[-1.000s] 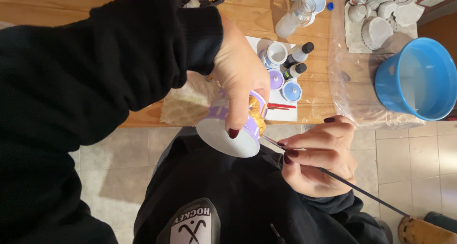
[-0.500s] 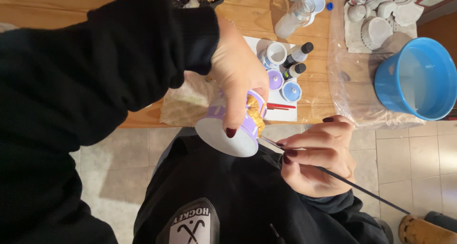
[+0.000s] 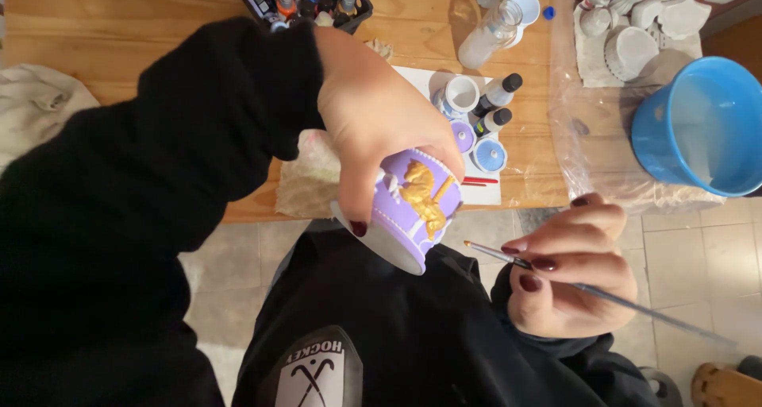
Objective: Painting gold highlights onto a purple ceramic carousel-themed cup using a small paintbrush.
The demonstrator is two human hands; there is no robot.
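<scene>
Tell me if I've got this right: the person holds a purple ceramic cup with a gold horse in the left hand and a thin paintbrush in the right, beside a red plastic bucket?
Nearly. The plastic bucket is blue, not red, as the head view shows. The rest stands: the left hand holds the purple ceramic cup with a gold horse, and the right hand holds the thin paintbrush.

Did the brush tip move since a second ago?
Yes. The brush tip has pulled right, off the purple cup, which stays just below the table edge.

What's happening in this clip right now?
A person's left hand holds a lilac ceramic cup with a gold horse in relief, tilted over their lap. The right hand holds a thin paintbrush, its tip just apart from the cup. Paint bottles and a blue bucket sit on the wooden table.
</scene>
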